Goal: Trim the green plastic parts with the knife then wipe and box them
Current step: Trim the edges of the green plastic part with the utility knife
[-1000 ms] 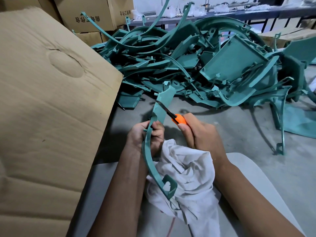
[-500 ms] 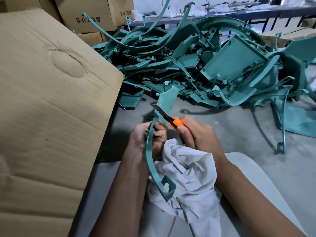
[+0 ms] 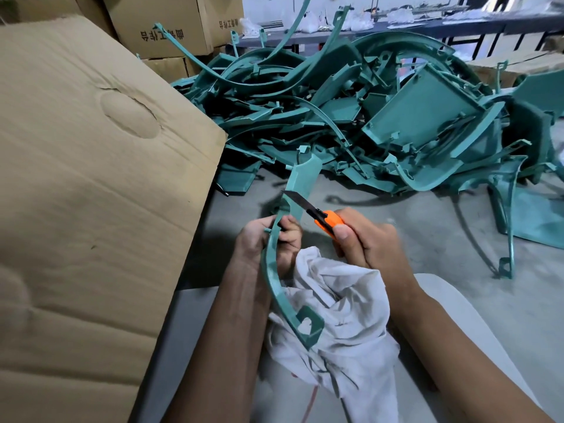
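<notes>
A curved green part (image 3: 272, 264) is gripped upright by the curled fingers of the left hand (image 3: 268, 242), above a white rag (image 3: 341, 315). An orange knife (image 3: 317, 215) is clenched in the right hand (image 3: 366, 242), its blade laid against the part's upper section.

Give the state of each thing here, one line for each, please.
Left hand: grips the curved part.
Right hand: grips the knife.
Knife: blade out, against the part's edge.
Curved part: held upright.
Rag: crumpled under the hands.
Pile: loose, tangled.
Carton: flap shows, inside hidden.
</notes>
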### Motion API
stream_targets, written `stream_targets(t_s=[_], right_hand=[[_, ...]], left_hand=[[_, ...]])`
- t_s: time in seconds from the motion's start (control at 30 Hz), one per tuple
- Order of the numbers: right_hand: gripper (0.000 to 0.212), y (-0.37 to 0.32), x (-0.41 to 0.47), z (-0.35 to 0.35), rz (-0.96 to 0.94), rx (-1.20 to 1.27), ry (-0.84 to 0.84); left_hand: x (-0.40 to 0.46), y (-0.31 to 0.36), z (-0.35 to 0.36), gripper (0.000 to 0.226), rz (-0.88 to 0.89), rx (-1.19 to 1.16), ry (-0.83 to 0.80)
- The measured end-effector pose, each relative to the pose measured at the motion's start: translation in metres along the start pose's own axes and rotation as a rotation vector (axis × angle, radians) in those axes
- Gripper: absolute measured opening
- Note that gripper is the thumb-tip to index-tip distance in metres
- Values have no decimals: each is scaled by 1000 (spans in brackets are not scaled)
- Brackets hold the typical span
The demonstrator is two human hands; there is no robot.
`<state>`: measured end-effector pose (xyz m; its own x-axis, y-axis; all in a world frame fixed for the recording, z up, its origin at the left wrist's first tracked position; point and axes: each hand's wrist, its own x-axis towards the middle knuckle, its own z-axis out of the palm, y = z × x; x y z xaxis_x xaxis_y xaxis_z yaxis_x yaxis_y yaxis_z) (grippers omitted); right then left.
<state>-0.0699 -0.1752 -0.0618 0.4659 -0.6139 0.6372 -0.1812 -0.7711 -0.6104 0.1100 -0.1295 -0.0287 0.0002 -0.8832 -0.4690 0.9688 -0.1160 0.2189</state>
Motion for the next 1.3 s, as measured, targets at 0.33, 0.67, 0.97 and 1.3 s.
stream_targets(t_s=[0.33,0.67,0.97,1.3], right_hand=[[36,8,4,2,-61,-235,62],[25,5,5,7,96,-64,89],[29,2,10,10,262,65,-23],[18,12,9,2,220,-39,-3]], left_hand=[[-10,-3,9,19,-67,170,-11],[4,-16,0,37,285,607,-108],[2,-8,-20,65,162,908,-272],[24,7,-31,57,784,1330,186]])
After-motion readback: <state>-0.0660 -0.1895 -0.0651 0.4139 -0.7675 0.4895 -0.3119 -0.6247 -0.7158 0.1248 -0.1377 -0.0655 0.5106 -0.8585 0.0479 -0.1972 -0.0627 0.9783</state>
